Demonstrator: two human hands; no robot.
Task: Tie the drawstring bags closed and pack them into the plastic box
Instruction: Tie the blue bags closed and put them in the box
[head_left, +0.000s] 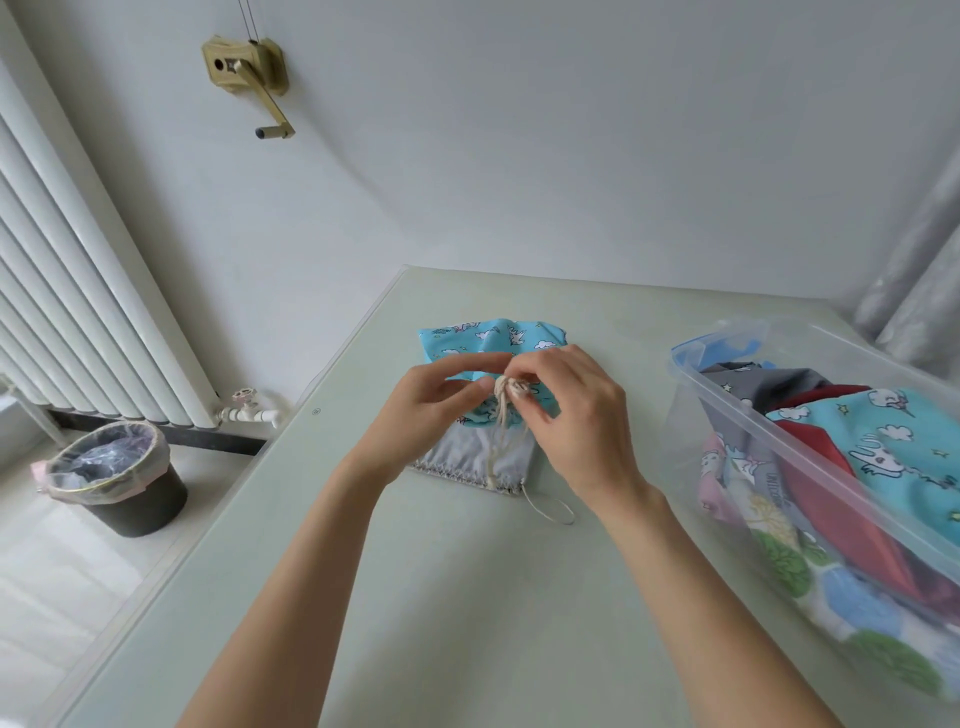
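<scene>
flanking hands (511, 402): plastic box (810, 415), bin (117, 480)

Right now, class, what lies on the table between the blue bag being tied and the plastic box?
In the head view, only bare table separates the blue bag from the plastic box.

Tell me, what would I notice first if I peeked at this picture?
Probably the two hands in the middle of the table: the left hand and right hand pinch a cream cord over a bright blue drawstring bag with cloud pictures. Next, at the right edge, a clear plastic box stuffed with colourful bags. On the floor to the left stands a dark bin with a plastic liner.
</scene>
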